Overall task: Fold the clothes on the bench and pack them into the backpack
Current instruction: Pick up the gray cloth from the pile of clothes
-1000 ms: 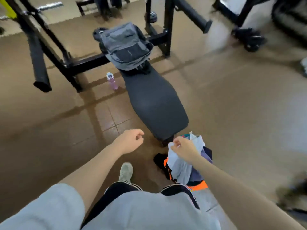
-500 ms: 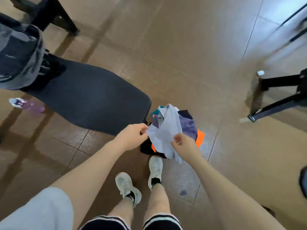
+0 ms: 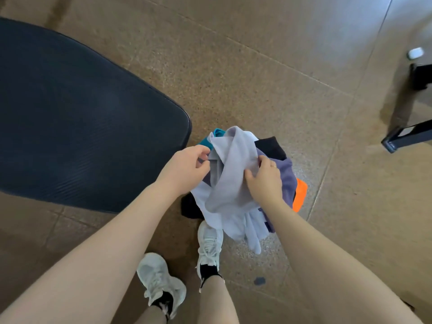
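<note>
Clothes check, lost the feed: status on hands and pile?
Left hand and right hand both gripping white garment. Pile by the bench end, nothing folded. Backpack out of view.

Clothes (image 3: 236,183) on floor (image 3: 257,66), bench (image 3: 81,125) left

One bench (image 3: 81,127), two sneakers (image 3: 209,244).

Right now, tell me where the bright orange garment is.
In the head view, the bright orange garment peeks out at the right edge of the clothes pile, under the purple garment, just right of the right hand.
</note>
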### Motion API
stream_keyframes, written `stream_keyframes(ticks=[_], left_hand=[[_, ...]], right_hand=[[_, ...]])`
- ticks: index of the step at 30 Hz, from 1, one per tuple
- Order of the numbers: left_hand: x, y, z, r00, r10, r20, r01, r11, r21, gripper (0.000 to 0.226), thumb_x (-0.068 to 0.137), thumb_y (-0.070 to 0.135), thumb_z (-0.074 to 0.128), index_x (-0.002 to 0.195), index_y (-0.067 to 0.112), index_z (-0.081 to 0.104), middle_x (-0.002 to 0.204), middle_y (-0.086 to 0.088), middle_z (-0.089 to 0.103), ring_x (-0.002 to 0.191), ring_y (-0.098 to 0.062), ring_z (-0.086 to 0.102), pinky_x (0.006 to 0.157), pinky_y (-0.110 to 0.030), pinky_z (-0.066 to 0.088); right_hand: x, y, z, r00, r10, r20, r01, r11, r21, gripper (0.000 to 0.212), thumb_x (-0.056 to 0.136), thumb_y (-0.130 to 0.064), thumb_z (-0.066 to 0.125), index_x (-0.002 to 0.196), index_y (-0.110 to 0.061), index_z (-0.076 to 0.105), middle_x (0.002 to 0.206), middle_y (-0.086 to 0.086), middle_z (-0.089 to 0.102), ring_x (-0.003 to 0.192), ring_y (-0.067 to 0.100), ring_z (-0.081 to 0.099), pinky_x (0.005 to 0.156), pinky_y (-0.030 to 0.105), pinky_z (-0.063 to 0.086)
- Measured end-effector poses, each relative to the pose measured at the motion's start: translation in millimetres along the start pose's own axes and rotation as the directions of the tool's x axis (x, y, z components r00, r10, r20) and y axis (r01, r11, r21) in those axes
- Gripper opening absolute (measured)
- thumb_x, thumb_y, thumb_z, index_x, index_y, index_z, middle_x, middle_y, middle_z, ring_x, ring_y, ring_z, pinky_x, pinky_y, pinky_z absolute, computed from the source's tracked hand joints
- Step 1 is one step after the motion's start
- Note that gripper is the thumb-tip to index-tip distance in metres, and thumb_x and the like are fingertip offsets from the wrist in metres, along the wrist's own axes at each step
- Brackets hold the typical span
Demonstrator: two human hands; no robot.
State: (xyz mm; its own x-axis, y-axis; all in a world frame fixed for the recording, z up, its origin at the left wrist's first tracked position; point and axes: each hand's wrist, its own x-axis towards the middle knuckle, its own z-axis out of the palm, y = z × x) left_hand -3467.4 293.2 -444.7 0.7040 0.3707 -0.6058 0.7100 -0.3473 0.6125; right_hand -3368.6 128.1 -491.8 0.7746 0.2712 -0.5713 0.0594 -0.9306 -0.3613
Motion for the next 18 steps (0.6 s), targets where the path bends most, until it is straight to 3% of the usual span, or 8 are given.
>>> stream_keyframes(ticks=[3,6,8,12,15,18], left_hand=[[1,-2,0,1.000,-0.004,0.003,0.004,1.000,0.003,0.035,0.092,0.020,0.048,0.127,0.022,0.051,0.110,0.010,0.056,0.094,-0.007,0.055,0.077,-0.021,0.041],[-15,5,-10,1.000,-0.013,0.025,0.013,1.000,0.009,0.037,0.091,0.018,0.048,0.127,0.020,0.052,0.114,0.006,0.059,0.094,-0.009,0.056,0.080,-0.022,0.043],[-34,15,-21,0.999,-0.009,0.036,0.008,1.000,0.028,0.037,0.091,0.017,0.049,0.127,0.020,0.052,0.114,0.005,0.060,0.095,-0.011,0.057,0.083,-0.024,0.045],[-89,46,-56,0.998,0.054,0.039,-0.056,0.998,0.037,0.041,0.090,0.017,0.051,0.131,0.020,0.048,0.120,0.004,0.058,0.095,-0.011,0.056,0.088,-0.028,0.047],[-141,69,-85,0.986,0.159,0.046,-0.161,0.987,0.024,0.047,0.090,0.019,0.054,0.135,0.023,0.042,0.123,0.004,0.051,0.094,-0.008,0.056,0.088,-0.028,0.047],[-191,90,-116,0.932,0.353,0.085,-0.358,0.932,0.061,0.055,0.086,0.025,0.063,0.136,0.025,0.041,0.133,0.010,0.043,0.112,-0.002,0.044,0.100,-0.021,0.036]], right_hand=[[2,-1,4,0.999,0.050,-0.001,-0.050,0.994,0.100,0.014,0.087,-0.020,0.051,0.088,-0.008,0.056,0.085,0.011,0.062,0.088,0.033,0.058,0.074,0.042,0.048],[-19,-11,-11,0.999,0.029,-0.016,-0.025,0.969,0.247,0.026,0.088,-0.014,0.050,0.065,-0.012,0.040,0.058,-0.001,0.044,0.060,0.019,0.043,0.053,0.031,0.032],[-44,-21,-30,0.999,-0.038,-0.004,0.037,0.955,0.295,0.029,0.090,-0.014,0.051,0.064,-0.015,0.038,0.056,-0.005,0.039,0.054,0.011,0.035,0.049,0.023,0.025],[-110,-56,-77,0.969,-0.247,0.028,0.233,0.940,0.249,0.034,0.092,-0.015,0.053,0.064,-0.026,0.039,0.061,-0.009,0.038,0.057,0.005,0.035,0.055,0.022,0.026],[-166,-80,-115,0.899,-0.433,0.072,0.418,0.894,0.161,0.009,0.091,-0.014,0.057,0.084,-0.009,0.062,0.068,-0.013,0.038,0.070,0.014,0.042,0.062,0.023,0.028],[-217,-98,-155,0.796,-0.597,0.100,0.578,0.799,0.166,0.008,0.087,-0.010,0.062,0.088,-0.005,0.068,0.069,-0.021,0.038,0.071,0.011,0.043,0.062,0.013,0.031]])
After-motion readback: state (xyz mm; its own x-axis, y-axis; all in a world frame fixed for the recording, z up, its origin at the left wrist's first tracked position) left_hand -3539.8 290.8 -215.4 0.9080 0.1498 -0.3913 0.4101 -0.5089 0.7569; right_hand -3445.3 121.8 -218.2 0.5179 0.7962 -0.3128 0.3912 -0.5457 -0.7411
